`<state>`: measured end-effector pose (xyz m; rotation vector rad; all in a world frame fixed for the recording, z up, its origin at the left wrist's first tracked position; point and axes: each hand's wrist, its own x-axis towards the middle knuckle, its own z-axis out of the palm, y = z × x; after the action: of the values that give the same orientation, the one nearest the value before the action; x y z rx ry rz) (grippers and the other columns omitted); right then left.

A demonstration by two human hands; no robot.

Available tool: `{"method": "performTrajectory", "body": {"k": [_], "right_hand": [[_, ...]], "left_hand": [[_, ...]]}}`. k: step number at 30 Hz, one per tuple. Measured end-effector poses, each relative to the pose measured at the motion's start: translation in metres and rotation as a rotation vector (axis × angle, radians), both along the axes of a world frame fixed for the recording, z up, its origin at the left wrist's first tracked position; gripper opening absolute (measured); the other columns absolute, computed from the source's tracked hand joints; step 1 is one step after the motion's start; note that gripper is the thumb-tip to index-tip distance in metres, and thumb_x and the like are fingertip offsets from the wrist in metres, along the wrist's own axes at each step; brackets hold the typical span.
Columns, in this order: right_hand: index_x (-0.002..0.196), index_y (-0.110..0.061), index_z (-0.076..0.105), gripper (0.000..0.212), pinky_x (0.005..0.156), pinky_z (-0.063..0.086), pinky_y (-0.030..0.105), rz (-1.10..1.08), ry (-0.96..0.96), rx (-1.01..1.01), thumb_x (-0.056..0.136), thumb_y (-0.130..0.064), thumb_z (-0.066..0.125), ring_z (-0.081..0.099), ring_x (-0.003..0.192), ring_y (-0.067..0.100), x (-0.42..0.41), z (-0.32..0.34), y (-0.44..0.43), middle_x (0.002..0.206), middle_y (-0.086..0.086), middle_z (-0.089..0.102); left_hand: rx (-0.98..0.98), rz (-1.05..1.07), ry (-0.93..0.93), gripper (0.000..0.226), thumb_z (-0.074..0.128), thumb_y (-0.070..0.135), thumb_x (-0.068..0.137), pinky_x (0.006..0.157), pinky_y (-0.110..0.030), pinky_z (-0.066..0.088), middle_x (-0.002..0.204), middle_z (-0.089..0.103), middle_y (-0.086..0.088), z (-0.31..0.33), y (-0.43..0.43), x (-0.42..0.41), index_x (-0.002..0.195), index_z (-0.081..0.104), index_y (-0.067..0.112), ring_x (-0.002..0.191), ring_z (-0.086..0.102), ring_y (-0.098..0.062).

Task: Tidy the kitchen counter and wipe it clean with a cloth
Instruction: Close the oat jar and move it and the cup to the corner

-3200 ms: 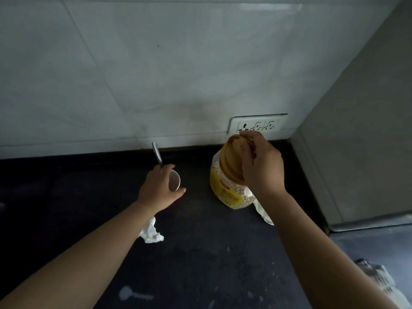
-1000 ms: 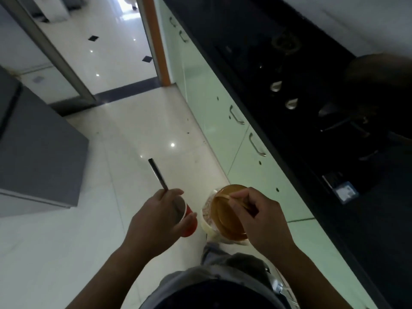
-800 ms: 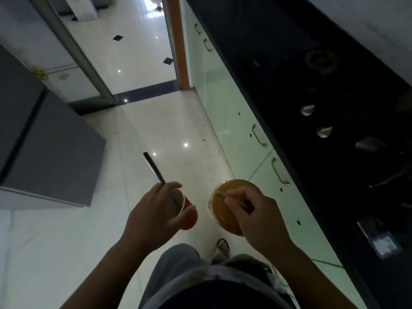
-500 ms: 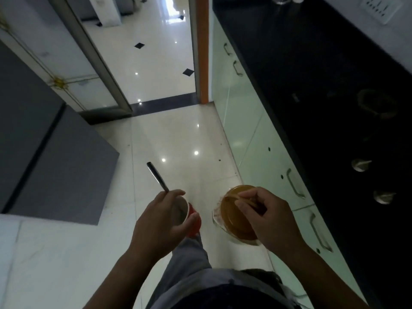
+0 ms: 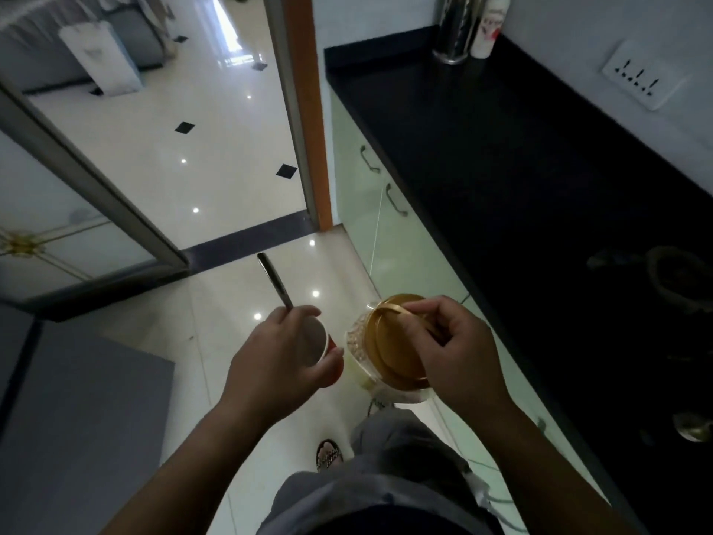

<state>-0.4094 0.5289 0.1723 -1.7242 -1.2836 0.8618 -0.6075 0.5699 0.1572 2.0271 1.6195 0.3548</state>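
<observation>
My left hand [image 5: 277, 361] grips a red cup with a white inside [image 5: 322, 343]; a metal spoon handle [image 5: 274, 279] sticks up out of it past my fingers. My right hand [image 5: 459, 351] holds a clear plastic jar of grain [image 5: 362, 341] by its brown lid [image 5: 393, 341], hanging by the lid's handle. Both are carried in the air above the floor, side by side, left of the black kitchen counter [image 5: 501, 156]. No cloth is in view.
A steel canister [image 5: 455, 28] and a white bottle [image 5: 488, 25] stand at the counter's far end by a wall socket [image 5: 642, 77]. Stove burner and knobs [image 5: 679, 272] lie right. Pale green cabinets [image 5: 386, 225] run below. A doorway [image 5: 304, 110] and a grey cabinet [image 5: 77, 418] lie ahead and left.
I lifted the cup and jar off the counter corner, turned away and walked along the counter; the stove has slid back to the right and the counter's far end has come into view.
</observation>
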Motion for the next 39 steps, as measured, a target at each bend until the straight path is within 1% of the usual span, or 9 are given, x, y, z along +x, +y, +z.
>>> {"method": "performTrajectory", "body": {"k": [5, 8, 12, 17, 22, 26, 30, 35, 39], "right_hand": [[0.096, -0.034, 0.058, 0.014, 0.073, 0.040, 0.011, -0.083, -0.011, 0.052, 0.083, -0.032, 0.063, 0.050, 0.084, -0.006, 0.033, 0.018, 0.090, 0.090, -0.029, 0.054], [0.095, -0.037, 0.057, 0.013, 0.073, 0.040, 0.011, -0.097, -0.014, 0.084, 0.084, -0.033, 0.062, 0.051, 0.085, -0.006, 0.064, 0.029, 0.149, 0.090, -0.029, 0.055], [0.086, -0.040, 0.057, 0.009, 0.066, 0.042, 0.001, -0.135, 0.039, 0.132, 0.084, -0.032, 0.061, 0.053, 0.088, -0.018, 0.106, 0.048, 0.212, 0.085, -0.036, 0.060], [0.089, -0.036, 0.061, 0.007, 0.075, 0.048, 0.014, -0.277, 0.097, 0.117, 0.083, -0.032, 0.062, 0.058, 0.091, -0.009, 0.148, 0.047, 0.258, 0.092, -0.025, 0.063], [0.087, -0.035, 0.063, 0.006, 0.072, 0.047, 0.008, -0.474, 0.038, 0.134, 0.084, -0.030, 0.062, 0.059, 0.088, -0.010, 0.189, 0.043, 0.289, 0.094, -0.030, 0.062], [0.087, -0.034, 0.064, 0.005, 0.070, 0.048, 0.008, -0.591, -0.028, 0.129, 0.085, -0.029, 0.062, 0.060, 0.086, -0.010, 0.213, 0.044, 0.325, 0.092, -0.030, 0.063], [0.088, -0.032, 0.065, 0.006, 0.072, 0.049, 0.012, -0.716, -0.011, 0.155, 0.085, -0.028, 0.062, 0.061, 0.087, -0.007, 0.229, 0.044, 0.377, 0.090, -0.026, 0.065], [0.088, -0.035, 0.064, 0.009, 0.073, 0.049, 0.011, -0.852, -0.031, 0.180, 0.086, -0.026, 0.062, 0.060, 0.089, -0.007, 0.240, 0.049, 0.461, 0.092, -0.027, 0.064], [0.089, -0.034, 0.064, 0.008, 0.074, 0.049, 0.016, -0.936, -0.070, 0.169, 0.087, -0.027, 0.061, 0.060, 0.089, -0.005, 0.265, 0.053, 0.527, 0.087, -0.020, 0.067]], "left_hand": [[0.021, -0.054, -0.008, 0.066, 0.068, 0.053, 0.071, 0.070, -0.023, 0.048, 0.129, 0.051, 0.001, 0.008, 0.096, 0.037, 0.128, 0.043, 0.030, 0.096, 0.044, -0.011], [0.053, -0.076, -0.015, 0.065, 0.068, 0.051, 0.071, 0.065, -0.017, 0.043, 0.129, 0.050, 0.001, 0.016, 0.166, 0.070, 0.127, 0.043, 0.030, 0.095, 0.042, -0.009], [0.075, -0.148, -0.028, 0.062, 0.068, 0.048, 0.073, 0.067, -0.016, 0.040, 0.127, 0.051, 0.003, 0.036, 0.249, 0.119, 0.127, 0.044, 0.028, 0.095, 0.041, -0.007], [0.078, -0.234, -0.057, 0.058, 0.066, 0.046, 0.075, 0.073, -0.024, 0.044, 0.122, 0.052, 0.004, 0.035, 0.318, 0.172, 0.125, 0.044, 0.029, 0.094, 0.046, -0.007], [0.084, -0.413, -0.035, 0.058, 0.061, 0.055, 0.072, 0.071, -0.025, 0.044, 0.110, 0.051, 0.009, 0.025, 0.383, 0.222, 0.122, 0.046, 0.029, 0.087, 0.051, -0.007], [0.026, -0.554, -0.028, 0.064, 0.056, 0.065, 0.067, 0.077, -0.028, 0.045, 0.112, 0.044, 0.015, 0.016, 0.447, 0.265, 0.122, 0.042, 0.035, 0.094, 0.050, -0.007], [-0.003, -0.665, -0.096, 0.060, 0.065, 0.056, 0.069, 0.082, -0.027, 0.040, 0.114, 0.043, 0.016, 0.013, 0.514, 0.308, 0.121, 0.045, 0.035, 0.100, 0.048, -0.006], [0.030, -0.842, -0.100, 0.056, 0.065, 0.055, 0.070, 0.077, -0.027, 0.042, 0.110, 0.043, 0.017, 0.021, 0.611, 0.341, 0.120, 0.047, 0.037, 0.097, 0.050, -0.006], [0.115, -0.951, -0.074, 0.053, 0.063, 0.055, 0.071, 0.073, -0.028, 0.043, 0.108, 0.042, 0.014, 0.024, 0.690, 0.362, 0.117, 0.047, 0.035, 0.094, 0.050, -0.008]]}}
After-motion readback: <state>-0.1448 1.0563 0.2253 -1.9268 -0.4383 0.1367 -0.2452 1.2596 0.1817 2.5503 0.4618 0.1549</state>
